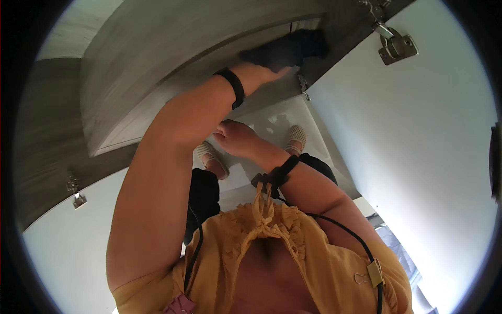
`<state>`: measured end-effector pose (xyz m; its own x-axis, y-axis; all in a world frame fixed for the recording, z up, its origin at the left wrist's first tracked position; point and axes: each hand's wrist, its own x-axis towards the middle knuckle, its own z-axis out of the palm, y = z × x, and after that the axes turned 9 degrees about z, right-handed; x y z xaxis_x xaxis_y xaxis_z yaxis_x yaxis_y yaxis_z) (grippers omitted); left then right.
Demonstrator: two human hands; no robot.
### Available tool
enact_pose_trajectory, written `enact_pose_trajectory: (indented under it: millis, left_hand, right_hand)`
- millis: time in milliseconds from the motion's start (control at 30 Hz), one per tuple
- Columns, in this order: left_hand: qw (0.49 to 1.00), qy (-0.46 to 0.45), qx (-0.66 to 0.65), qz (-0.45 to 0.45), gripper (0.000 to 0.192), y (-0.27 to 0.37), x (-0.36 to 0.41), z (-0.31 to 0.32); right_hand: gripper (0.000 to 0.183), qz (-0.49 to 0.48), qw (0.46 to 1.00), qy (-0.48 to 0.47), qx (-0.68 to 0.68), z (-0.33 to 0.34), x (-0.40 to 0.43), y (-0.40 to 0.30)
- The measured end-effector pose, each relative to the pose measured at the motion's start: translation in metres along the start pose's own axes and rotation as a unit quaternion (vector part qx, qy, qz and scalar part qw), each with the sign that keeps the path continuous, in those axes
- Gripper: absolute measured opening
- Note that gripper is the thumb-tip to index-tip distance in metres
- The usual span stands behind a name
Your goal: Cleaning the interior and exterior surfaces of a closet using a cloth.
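A dark cloth (288,49) lies over the fingers of my left hand (266,74), which reaches up inside an open cabinet; the hand's grip is mostly hidden by the cloth. A black band circles that wrist. Lower down, in front of my body, my right hand (237,137) is curled closed, and no object shows in it. It sits above the floor, between my two feet in woven, light-coloured shoes.
White cabinet doors stand open at right (411,117) and lower left (78,243), with metal hinges (398,47). A grey wood-grain shelf board (157,51) spans the upper left. A black cable (345,227) runs along my right arm.
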<state>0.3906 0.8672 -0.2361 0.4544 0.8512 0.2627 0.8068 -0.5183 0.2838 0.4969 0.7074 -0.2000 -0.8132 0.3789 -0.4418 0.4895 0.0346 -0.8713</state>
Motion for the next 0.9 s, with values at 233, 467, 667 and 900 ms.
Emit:
enact_pose_trajectory:
  millis: [233,467,667,900]
  left_hand:
    - [0.996,0.017,0.037,-0.075,0.037,0.000,-0.048,0.065]
    - [0.982,-0.114,-0.096,-0.119,0.037,-0.008,-0.073,0.101]
    - [0.939,-0.099,-0.250,-0.217,0.039,0.058,0.000,0.007]
    - [0.831,0.205,-0.373,-0.358,0.052,0.134,0.065,-0.063]
  right_hand:
    - [0.032,0.045,0.996,-0.020,-0.074,-0.017,-0.009,-0.006]
    - [0.036,0.015,0.986,-0.071,-0.147,-0.015,-0.014,-0.001]
    - [0.042,-0.044,0.978,-0.052,-0.199,-0.002,-0.009,0.034]
    - [0.055,-0.164,0.973,0.024,0.163,0.010,-0.012,0.080]
